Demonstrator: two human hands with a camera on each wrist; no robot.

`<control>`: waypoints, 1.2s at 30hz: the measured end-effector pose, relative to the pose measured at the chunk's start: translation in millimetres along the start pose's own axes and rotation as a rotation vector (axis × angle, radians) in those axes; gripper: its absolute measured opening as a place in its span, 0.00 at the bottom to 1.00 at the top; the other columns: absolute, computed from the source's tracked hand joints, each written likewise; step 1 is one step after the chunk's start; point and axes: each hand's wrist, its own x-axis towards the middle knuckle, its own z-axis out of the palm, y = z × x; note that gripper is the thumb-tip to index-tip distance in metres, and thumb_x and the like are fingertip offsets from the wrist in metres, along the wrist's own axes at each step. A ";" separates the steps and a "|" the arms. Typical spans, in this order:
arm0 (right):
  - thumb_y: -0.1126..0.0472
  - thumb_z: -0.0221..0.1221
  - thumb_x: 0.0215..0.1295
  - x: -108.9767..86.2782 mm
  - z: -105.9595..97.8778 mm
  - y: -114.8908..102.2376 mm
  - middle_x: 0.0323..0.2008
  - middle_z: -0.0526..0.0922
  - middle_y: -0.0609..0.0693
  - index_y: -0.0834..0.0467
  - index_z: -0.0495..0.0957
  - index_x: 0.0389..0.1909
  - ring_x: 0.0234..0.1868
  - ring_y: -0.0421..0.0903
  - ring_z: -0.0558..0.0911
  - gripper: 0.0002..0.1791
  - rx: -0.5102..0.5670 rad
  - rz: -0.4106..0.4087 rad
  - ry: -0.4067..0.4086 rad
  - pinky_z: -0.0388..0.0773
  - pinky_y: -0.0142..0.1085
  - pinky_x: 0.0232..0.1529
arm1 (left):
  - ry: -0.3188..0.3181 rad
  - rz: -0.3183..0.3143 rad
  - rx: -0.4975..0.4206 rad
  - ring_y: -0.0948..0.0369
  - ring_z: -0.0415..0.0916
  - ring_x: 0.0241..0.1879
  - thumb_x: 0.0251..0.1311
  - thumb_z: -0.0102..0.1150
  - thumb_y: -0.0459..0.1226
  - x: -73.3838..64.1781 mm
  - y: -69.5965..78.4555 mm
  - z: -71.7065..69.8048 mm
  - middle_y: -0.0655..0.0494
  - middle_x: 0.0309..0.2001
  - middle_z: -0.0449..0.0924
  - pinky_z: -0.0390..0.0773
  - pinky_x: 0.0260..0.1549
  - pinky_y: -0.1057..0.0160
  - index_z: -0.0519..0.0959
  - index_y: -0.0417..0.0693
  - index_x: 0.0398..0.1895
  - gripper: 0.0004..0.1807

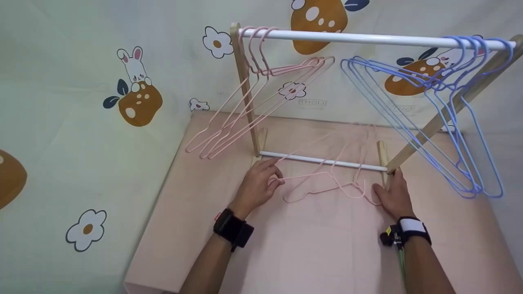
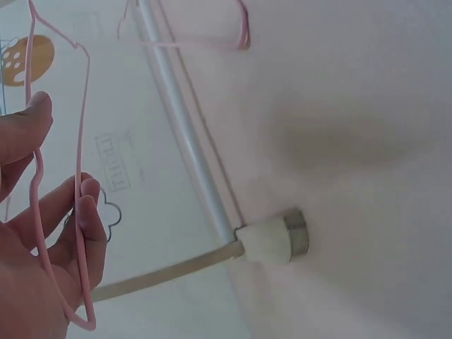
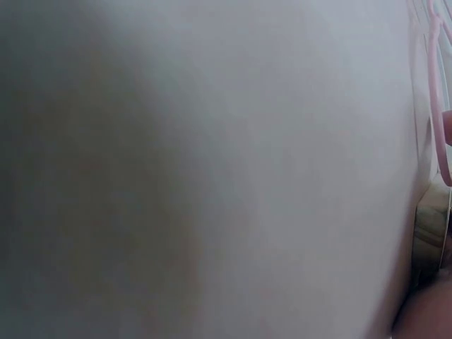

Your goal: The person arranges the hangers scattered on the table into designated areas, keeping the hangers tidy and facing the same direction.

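Note:
My left hand holds one end of a pink clothes hanger, its wire running between thumb and fingers. In the left wrist view, the curled fingers lie against the hanger's wire. More pink hanger wire is beside it, overlapping near the lower white bar of a small clothes rack. My right hand grips the rack's right wooden foot, thumb on the near-left side. The right wrist view mostly shows the pink surface, with the foot's end at the edge.
Pink hangers hang at the left of the upper white bar. Several blue hangers hang at its right. The rack stands on a pink-covered table before a patterned backdrop.

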 end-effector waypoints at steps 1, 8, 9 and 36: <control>0.63 0.64 0.74 -0.1 -0.1 0.1 0.78 0.59 0.78 0.70 0.48 0.83 0.79 0.73 0.60 0.47 -0.002 0.000 -0.002 0.56 0.68 0.75 | 0.015 0.012 -0.001 0.43 0.81 0.66 0.68 0.77 0.35 0.0 -0.3 -3.3 0.38 0.68 0.82 0.78 0.66 0.45 0.88 0.43 0.40 0.06; 0.63 0.64 0.74 0.8 -0.3 1.0 0.80 0.58 0.77 0.70 0.47 0.84 0.79 0.73 0.61 0.48 0.002 -0.003 0.000 0.57 0.68 0.75 | 0.065 0.041 0.031 0.42 0.84 0.59 0.71 0.75 0.38 -2.1 -1.1 -20.1 0.36 0.64 0.85 0.82 0.61 0.44 0.90 0.42 0.42 0.07; 0.63 0.64 0.74 0.9 -0.5 0.8 0.80 0.57 0.77 0.70 0.47 0.84 0.80 0.73 0.60 0.48 0.004 0.000 -0.002 0.56 0.68 0.75 | 0.065 0.037 0.036 0.43 0.85 0.59 0.72 0.74 0.38 -2.0 -0.6 -22.0 0.36 0.63 0.85 0.82 0.60 0.44 0.91 0.42 0.43 0.08; 0.61 0.63 0.73 2.1 1.7 3.2 0.77 0.60 0.78 0.70 0.47 0.83 0.78 0.73 0.61 0.48 -0.015 -0.010 0.006 0.57 0.67 0.74 | 0.139 -0.005 0.090 0.59 0.77 0.27 0.78 0.67 0.38 8.1 16.6 -71.0 0.53 0.31 0.86 0.80 0.27 0.59 0.87 0.41 0.43 0.08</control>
